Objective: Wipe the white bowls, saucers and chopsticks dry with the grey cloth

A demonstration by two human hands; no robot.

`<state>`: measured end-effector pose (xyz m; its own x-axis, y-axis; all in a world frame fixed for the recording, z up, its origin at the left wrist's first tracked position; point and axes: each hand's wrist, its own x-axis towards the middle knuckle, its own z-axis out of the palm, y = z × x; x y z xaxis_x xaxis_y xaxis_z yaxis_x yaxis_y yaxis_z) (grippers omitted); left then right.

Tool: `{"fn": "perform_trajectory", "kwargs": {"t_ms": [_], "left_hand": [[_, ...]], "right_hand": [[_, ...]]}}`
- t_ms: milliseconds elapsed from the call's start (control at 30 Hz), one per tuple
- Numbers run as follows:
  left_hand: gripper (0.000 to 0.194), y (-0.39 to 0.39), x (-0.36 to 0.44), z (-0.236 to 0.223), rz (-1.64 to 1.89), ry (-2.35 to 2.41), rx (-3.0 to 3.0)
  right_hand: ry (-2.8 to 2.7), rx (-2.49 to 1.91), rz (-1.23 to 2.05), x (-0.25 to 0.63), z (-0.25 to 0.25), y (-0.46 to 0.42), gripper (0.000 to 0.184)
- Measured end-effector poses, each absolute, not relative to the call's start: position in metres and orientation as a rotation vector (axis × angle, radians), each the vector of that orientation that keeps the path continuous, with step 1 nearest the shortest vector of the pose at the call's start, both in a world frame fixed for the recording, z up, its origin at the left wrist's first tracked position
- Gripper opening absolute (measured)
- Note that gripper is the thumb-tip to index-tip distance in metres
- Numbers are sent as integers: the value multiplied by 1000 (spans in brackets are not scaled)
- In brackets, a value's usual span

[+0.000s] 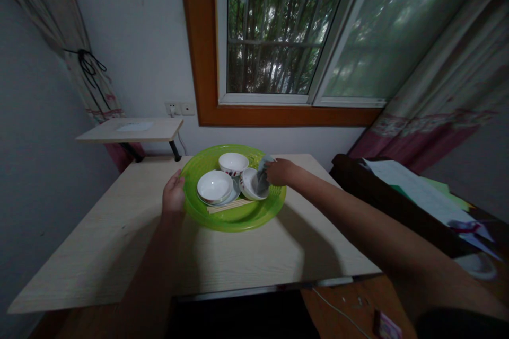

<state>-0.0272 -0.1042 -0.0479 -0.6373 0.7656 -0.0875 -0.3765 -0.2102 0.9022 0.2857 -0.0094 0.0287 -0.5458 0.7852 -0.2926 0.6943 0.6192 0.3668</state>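
Note:
A round lime-green plastic tray rests on the table. My left hand grips its left rim, the fingers partly hidden behind the edge. My right hand is closed on a grey cloth, which hangs into a tilted white bowl at the tray's right. Behind stands another white bowl with a coloured pattern outside. At the front left a third white bowl sits on a plate. Light wooden chopsticks lie in front of the bowls.
The pale wooden table stands against the wall under a window. A small raised shelf with a paper on it is at the back left. To the right, papers lie on a dark surface. A cable runs across the floor.

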Motion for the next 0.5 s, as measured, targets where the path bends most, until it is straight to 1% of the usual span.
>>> {"fn": "perform_trajectory", "kwargs": {"t_ms": [67,300,400,500], "left_hand": [[42,-105,-27,-48,1912,1296,497],[45,-106,-28,-47,1898,1304,490],[46,-107,-26,-44,1906,1299,506],[53,-108,-25,-41,1892,1331,509]], "right_hand": [[2461,1148,319,284,20,1,30],[2555,1124,389,274,6,17,41],[2561,1120,388,277,7,15,41],[2489,1154,372,281,11,3,36]]}}
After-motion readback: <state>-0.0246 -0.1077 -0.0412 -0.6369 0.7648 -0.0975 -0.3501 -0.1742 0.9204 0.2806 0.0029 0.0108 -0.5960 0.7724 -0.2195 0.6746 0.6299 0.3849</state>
